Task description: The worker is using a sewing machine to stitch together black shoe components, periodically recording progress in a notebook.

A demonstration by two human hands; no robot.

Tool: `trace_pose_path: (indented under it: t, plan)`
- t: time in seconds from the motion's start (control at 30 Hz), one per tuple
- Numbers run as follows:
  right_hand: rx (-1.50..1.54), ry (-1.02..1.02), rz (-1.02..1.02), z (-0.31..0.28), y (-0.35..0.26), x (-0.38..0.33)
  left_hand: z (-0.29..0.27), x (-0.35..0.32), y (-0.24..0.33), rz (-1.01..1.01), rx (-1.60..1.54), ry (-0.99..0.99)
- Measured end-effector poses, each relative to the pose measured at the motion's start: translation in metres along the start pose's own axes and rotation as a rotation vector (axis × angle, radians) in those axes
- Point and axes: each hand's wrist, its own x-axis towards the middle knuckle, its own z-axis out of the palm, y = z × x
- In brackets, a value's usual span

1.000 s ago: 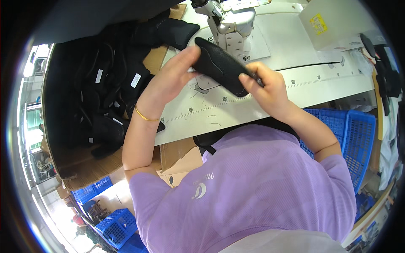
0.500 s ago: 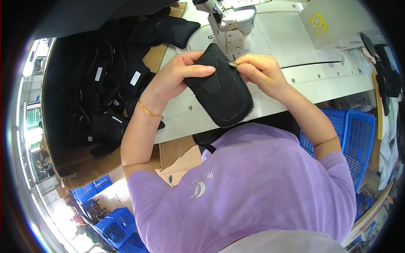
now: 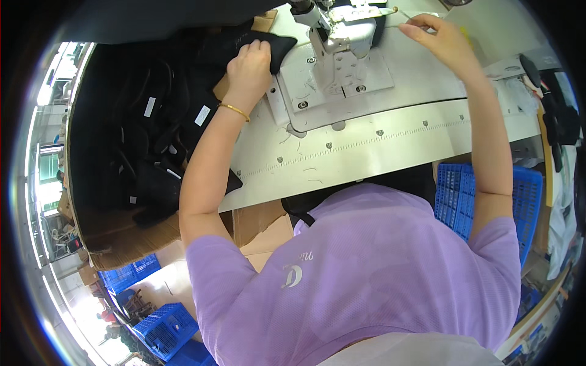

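My left hand (image 3: 249, 66) is at the far left of the table, fingers curled down over a black padded fabric piece (image 3: 282, 49) with a pointed corner. This piece lies at the top of a heap of similar black pieces (image 3: 146, 131). My right hand (image 3: 442, 46) is raised at the far right, beside the white sewing machine (image 3: 342, 39). Its thumb and fingers are pinched near a thin, pale thing too small to name. A gold bangle (image 3: 235, 112) circles my left wrist.
A large cardboard box (image 3: 116, 247) holds the black pieces, some with white labels. The white table (image 3: 354, 146) has a ruler scale and loose thread ends. Blue plastic crates (image 3: 455, 195) stand at the right, and another blue crate (image 3: 168, 329) stands at the lower left.
The black piece held in front of me is gone from between my hands. My left hand has moved forward onto the heap; my right hand has moved right and away, past the machine.
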Motion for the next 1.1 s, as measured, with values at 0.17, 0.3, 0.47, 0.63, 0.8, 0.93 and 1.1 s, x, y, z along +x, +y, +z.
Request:
trace_pose_path:
  t: [0.17, 0.3, 0.47, 0.63, 0.8, 0.93, 1.1]
  plan:
    - [0.265, -0.052, 0.091, 0.035, -0.006, -0.026, -0.004, -0.018, -0.012, 0.064, -0.029, 0.26]
    - [0.442, -0.106, 0.159, 0.052, -0.028, -0.042, 0.005, -0.026, 0.012, 0.136, -0.018, 0.221]
    - [0.487, -0.14, 0.137, 0.038, -0.048, -0.063, -0.032, -0.032, 0.001, 0.098, -0.105, 0.246]
    - [0.717, -0.203, -0.12, 0.055, -0.067, -0.089, -0.112, -0.053, 0.009, 0.522, -1.208, -0.081]
    - [0.997, -0.726, 0.34, 0.047, -0.085, -0.1, -0.104, -0.051, 0.035, 0.44, -1.443, -0.007]
    - [0.709, -0.155, -0.014, 0.054, -0.092, -0.107, -0.106, -0.034, 0.023, -0.275, -1.61, -0.216]
    - [0.709, 0.08, -0.04, 0.057, -0.112, -0.092, -0.119, 0.0, 0.029, -0.136, -1.494, -0.269]
